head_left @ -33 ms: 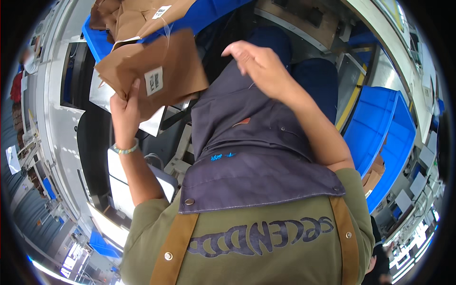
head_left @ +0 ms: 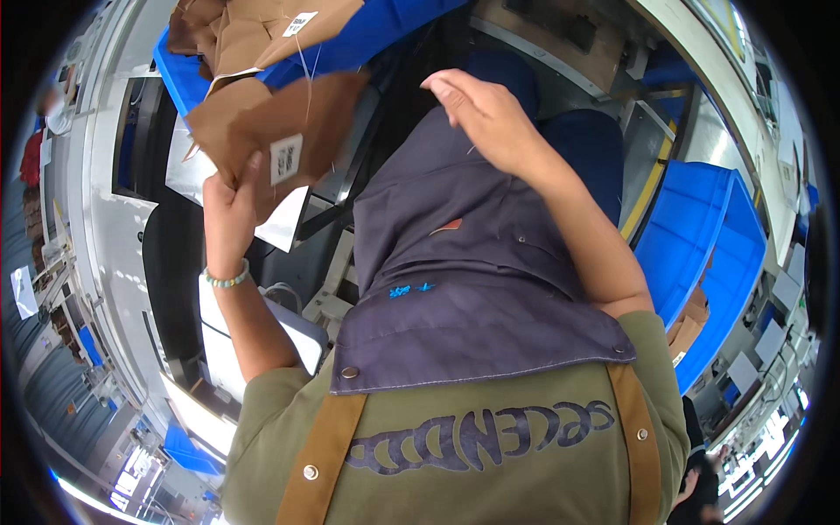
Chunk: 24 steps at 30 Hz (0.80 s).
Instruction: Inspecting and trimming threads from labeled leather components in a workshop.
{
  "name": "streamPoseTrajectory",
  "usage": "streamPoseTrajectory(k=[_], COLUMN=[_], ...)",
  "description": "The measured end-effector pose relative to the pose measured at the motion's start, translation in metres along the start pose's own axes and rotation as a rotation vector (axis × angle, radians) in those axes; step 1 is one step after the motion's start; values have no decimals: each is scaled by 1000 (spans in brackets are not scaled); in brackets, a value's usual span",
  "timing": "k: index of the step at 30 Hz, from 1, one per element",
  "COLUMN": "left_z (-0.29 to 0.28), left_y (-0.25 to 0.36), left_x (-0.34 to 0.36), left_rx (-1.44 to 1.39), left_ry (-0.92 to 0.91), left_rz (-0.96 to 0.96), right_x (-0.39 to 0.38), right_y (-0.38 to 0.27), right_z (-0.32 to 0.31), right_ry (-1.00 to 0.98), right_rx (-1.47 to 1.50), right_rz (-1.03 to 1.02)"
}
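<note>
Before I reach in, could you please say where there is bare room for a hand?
Over the apron, between the brown piece in the left hand and the right forearm. It's crowded upper left, where other brown pieces pile in the blue bin.

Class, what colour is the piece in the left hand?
Brown piece, clearest in the head view.

Brown piece (head_left: 328, 114), upper left of the frame: thin, pliable, raised and pinched at its lower left, with its blurred upper right corner angled upward. A white rectangular label (head_left: 285, 158) with dark print, longer side near vertical and leaning slightly right, marks its lower face.
</note>
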State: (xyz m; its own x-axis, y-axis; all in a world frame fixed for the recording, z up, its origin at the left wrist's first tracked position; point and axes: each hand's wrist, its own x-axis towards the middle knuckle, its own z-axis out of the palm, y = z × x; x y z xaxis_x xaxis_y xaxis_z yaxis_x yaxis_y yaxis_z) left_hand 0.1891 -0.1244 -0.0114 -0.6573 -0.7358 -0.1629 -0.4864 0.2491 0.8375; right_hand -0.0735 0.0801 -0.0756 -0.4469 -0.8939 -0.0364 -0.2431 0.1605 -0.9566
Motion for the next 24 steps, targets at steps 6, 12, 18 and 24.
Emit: streamPoseTrajectory(k=[6, 12, 18, 24], left_z=[13, 18, -11, -8], left_y=[18, 22, -9, -16], left_x=[-23, -26, -15, -10], left_rx=[249, 106, 85, -15], left_ry=[-422, -415, -438, -418], left_rz=[-29, 12, -150, -189], right_x=[32, 45, 58, 62], right_y=[-23, -6, 13, 14], right_z=[25, 72, 30, 25], right_ry=[-210, -662, -362, -255], right_rx=[421, 249, -655, -898], right_rz=[-186, -54, -584, -639])
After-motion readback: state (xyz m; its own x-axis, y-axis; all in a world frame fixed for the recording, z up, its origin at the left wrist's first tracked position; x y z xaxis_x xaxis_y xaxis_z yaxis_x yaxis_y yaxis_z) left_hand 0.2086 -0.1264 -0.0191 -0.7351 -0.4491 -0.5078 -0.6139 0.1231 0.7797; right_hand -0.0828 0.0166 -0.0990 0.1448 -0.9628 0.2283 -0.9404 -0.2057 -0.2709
